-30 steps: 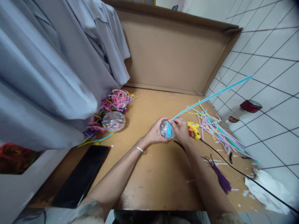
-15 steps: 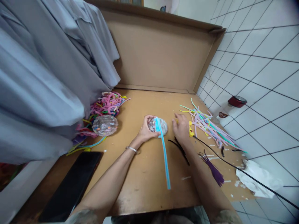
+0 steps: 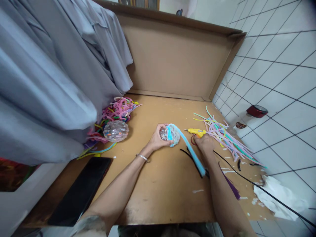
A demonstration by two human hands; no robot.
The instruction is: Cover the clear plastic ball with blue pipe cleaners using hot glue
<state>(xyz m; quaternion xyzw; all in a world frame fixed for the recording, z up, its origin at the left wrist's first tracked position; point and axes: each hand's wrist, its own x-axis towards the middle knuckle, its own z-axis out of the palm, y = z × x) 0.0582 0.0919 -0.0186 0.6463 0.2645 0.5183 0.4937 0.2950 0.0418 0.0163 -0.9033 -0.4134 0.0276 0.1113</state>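
My left hand (image 3: 160, 138) is closed round a clear, faceted round piece (image 3: 174, 136) with whitish bits on it. A light blue fuzzy strip (image 3: 189, 144) crosses that piece and trails down to the right over the table. At the right, my right hand (image 3: 205, 142) is wrapped round the handle of a yellow glue gun (image 3: 196, 131), whose metal nozzle points left toward the clear piece. Part of the handle is hidden by my fingers. Black pipe cleaners (image 3: 190, 158) lie beneath the blue strip.
Pastel pipe cleaners (image 3: 227, 135) lie at the right, before a red-lidded jar (image 3: 249, 115). A black cord (image 3: 249, 179) runs past a purple tassel (image 3: 232, 184) and white tissue (image 3: 278, 197). At left are another clear dome (image 3: 116, 131), tangled pink pipe cleaners (image 3: 120, 110) and a black phone (image 3: 81, 189).
My right hand has moved right and down and now grips the glue gun, which shows fully with its nozzle leftward. The blue strip's loose end has swung to the right.
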